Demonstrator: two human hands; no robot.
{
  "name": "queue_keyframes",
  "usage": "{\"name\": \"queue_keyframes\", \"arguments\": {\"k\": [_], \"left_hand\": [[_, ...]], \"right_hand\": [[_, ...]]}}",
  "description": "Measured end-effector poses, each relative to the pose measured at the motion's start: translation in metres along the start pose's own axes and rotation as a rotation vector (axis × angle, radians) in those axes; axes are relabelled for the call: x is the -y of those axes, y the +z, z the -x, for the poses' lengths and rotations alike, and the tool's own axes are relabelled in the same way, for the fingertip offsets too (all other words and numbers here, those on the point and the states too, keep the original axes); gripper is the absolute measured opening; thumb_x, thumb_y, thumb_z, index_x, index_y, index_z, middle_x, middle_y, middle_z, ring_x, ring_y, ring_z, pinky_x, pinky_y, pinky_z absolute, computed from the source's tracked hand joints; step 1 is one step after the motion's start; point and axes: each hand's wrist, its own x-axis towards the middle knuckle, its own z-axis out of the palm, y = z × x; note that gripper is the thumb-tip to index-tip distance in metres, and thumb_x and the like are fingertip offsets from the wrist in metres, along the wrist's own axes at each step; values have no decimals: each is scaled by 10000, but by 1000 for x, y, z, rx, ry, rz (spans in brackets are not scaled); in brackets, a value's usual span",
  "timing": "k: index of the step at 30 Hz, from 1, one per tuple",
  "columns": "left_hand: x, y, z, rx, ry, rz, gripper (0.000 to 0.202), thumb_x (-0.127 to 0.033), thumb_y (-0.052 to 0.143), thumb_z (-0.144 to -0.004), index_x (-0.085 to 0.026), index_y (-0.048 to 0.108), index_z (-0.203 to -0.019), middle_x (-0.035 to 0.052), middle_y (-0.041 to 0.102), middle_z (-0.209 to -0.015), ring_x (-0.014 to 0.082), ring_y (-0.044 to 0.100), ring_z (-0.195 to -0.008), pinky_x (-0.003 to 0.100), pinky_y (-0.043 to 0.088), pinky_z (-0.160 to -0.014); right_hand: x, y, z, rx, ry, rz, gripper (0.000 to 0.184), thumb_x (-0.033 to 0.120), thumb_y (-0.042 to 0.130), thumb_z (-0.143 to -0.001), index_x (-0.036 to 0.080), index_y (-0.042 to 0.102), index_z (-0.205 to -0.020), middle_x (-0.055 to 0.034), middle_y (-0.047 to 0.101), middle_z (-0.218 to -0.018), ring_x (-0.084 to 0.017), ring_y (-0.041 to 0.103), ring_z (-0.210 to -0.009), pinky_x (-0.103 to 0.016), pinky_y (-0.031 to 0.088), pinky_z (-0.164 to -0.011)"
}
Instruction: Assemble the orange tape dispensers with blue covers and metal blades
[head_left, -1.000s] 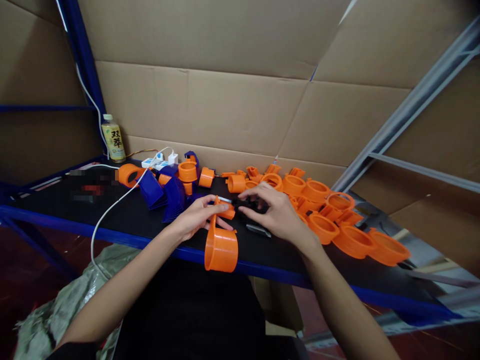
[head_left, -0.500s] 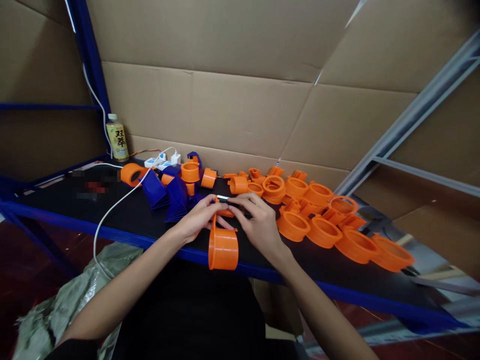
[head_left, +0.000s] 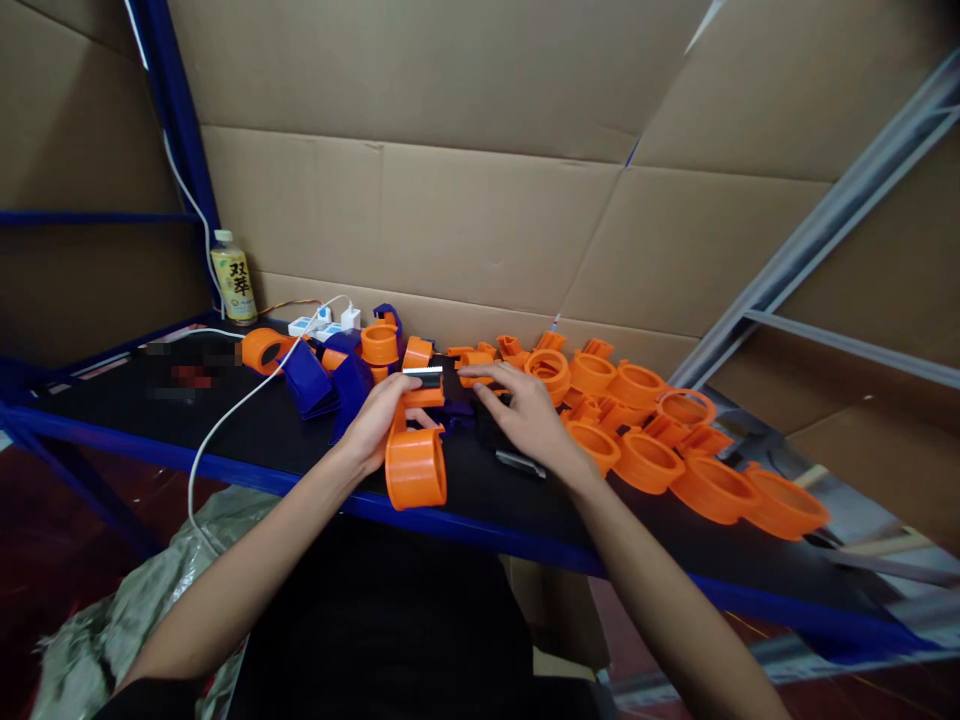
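My left hand (head_left: 373, 418) is closed round an orange tape dispenser (head_left: 417, 470), holding it just above the bench's front part. Its round hub hangs toward me, and a toothed metal blade (head_left: 423, 371) with a black strip sits at its upper end under my thumb. Apart from it, to the right, my right hand (head_left: 525, 405) has its fingers stretched and spread, with nothing visible in them. Beneath that hand lie some dark pieces, partly hidden, and a slim grey metallic tool (head_left: 520, 463) that I cannot make out exactly.
Several orange dispensers (head_left: 651, 462) stand grouped on the right of the black bench (head_left: 450, 505). Blue folded parts (head_left: 307, 380) and more orange pieces lie left of centre. A white cable (head_left: 225, 415) hangs over the front edge. A bottle (head_left: 234, 280) and power strip (head_left: 315, 327) stand behind.
My right hand has come off the dispenser's blade end and moved right, its fingers opening. My left hand has shifted the dispenser left and slightly up, uncovering the blade and the grey tool.
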Motion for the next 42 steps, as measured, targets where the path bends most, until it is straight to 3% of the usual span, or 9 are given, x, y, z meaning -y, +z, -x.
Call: {"name": "queue_keyframes", "arguments": {"k": [4,7,14,21,25,28,33,38,42], "left_hand": [[-9,-1,0,-44,6,44,264,-346,659,-839,-159,589,-1010,19,661,-580,190,642,-432,294,555,-460],[-12,0,1,-15,17,45,268,-361,672,-843,-156,603,-1000,28,680,-603,186,636,-428,298,562,-452],[-12,-5,-2,17,-5,67,302,-409,672,-867,-146,630,-1010,33,675,-604,172,640,-444,269,554,-469],[-13,-5,-3,8,-49,114,393,-464,667,-885,-127,649,-1086,42,681,-617,181,646,-458,324,599,-530],[-13,-3,-1,7,-43,107,396,-470,681,-887,-125,648,-1079,57,707,-684,178,653,-466,331,609,-530],[-11,0,0,36,-36,97,405,-488,708,-876,-143,630,-1073,43,699,-710,184,665,-480,344,618,-524],[-2,2,-3,61,7,86,360,-412,747,-871,-149,623,-1084,60,727,-881,175,697,-536,345,639,-546],[0,2,-5,45,16,92,353,-366,707,-908,-139,631,-1167,119,750,-1029,176,720,-579,345,650,-573],[-1,3,-4,71,-1,95,349,-352,708,-905,-130,643,-1167,138,756,-1043,184,727,-597,347,651,-578]], "right_hand": [[-34,-2,-21,338,54,167,301,283,691,-912,253,733,-1209,-88,726,-1260,-277,663,-1190,-487,499,-1070],[-44,6,-25,471,36,167,248,247,717,-888,242,762,-1132,-71,767,-1139,-244,706,-1063,-404,541,-978],[-40,17,-17,460,26,179,133,280,689,-924,227,777,-1008,-58,778,-1013,-212,711,-959,-333,533,-896],[-38,15,-11,514,-24,121,191,253,721,-890,228,776,-1071,-60,771,-1041,-208,710,-931,-326,540,-867],[-35,16,-11,377,2,158,169,206,672,-899,202,783,-1026,-75,778,-990,-211,715,-884,-339,547,-845],[-28,15,-14,124,106,52,169,258,656,-908,187,784,-992,-80,787,-963,-216,720,-854,-360,572,-826],[-1,24,-14,-212,316,-350,330,449,709,-861,171,771,-1027,-85,776,-917,-216,709,-734,-297,576,-501],[17,36,-10,-150,309,-585,385,424,774,-822,215,754,-1145,-37,761,-873,-151,662,-614,-301,619,-534],[13,33,-10,-20,303,-843,411,386,853,-748,223,751,-1111,-29,768,-977,-171,707,-760,-323,662,-633]]}}
